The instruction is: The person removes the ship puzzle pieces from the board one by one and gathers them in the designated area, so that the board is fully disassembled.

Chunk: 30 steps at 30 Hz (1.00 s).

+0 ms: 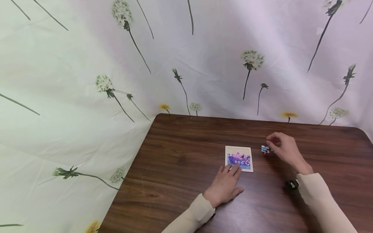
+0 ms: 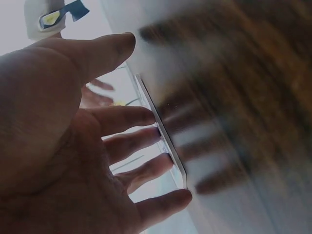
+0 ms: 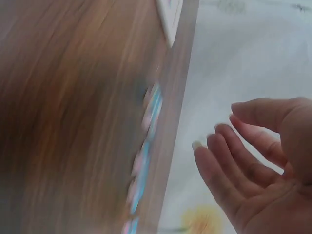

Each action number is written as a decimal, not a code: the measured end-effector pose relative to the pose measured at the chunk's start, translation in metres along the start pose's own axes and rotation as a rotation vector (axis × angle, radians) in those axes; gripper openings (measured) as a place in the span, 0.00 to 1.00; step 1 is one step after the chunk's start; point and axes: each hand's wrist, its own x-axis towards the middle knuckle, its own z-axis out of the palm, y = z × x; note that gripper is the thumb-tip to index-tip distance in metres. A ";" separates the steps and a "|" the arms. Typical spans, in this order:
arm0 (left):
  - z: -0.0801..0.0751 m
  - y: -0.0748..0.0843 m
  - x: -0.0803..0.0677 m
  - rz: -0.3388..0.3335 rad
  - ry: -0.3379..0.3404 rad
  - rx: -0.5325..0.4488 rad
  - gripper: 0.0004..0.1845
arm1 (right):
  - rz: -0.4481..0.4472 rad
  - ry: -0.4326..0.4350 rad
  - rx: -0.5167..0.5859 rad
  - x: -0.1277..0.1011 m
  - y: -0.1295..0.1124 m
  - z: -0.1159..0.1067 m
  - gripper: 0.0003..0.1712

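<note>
A small square jigsaw puzzle [image 1: 231, 151] with a white frame and a purple ship picture lies on the table. My left hand [image 1: 223, 187] rests its fingertips on the puzzle's near edge, fingers straight and spread. From the left wrist, those fingers [image 2: 129, 145] meet the thin edge of the puzzle board [image 2: 170, 148]. To the right, my right hand [image 1: 285, 149] hovers over loose jigsaw pieces [image 1: 265, 149], partly covering them. The right wrist view shows nothing between the thumb and loosely bent fingers [image 3: 229, 161], apart from the blurred pieces [image 3: 141, 175] lying in a row.
The brown wood-grain table [image 1: 180, 142] extends around the puzzle. Behind it and along its left side hangs a pale cloth [image 1: 212, 64] printed with dandelions. A dark band [image 1: 292, 184] sits at the right wrist, by the cream sleeve [image 1: 316, 191].
</note>
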 end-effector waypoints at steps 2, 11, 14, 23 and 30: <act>-0.001 0.000 0.000 0.006 0.000 0.007 0.40 | -0.011 -0.045 0.036 0.005 -0.010 0.008 0.04; -0.002 -0.001 0.001 -0.010 -0.026 -0.059 0.39 | -0.054 -0.250 0.092 0.017 -0.031 0.054 0.07; 0.001 -0.001 0.000 -0.006 -0.021 -0.059 0.39 | -0.052 -0.309 0.123 0.018 -0.032 0.065 0.07; 0.001 -0.002 -0.002 0.003 -0.011 -0.044 0.39 | -0.103 -0.359 0.149 0.020 -0.038 0.083 0.07; 0.000 0.000 -0.002 0.001 -0.020 -0.045 0.39 | -0.127 -0.387 0.128 0.018 -0.039 0.085 0.09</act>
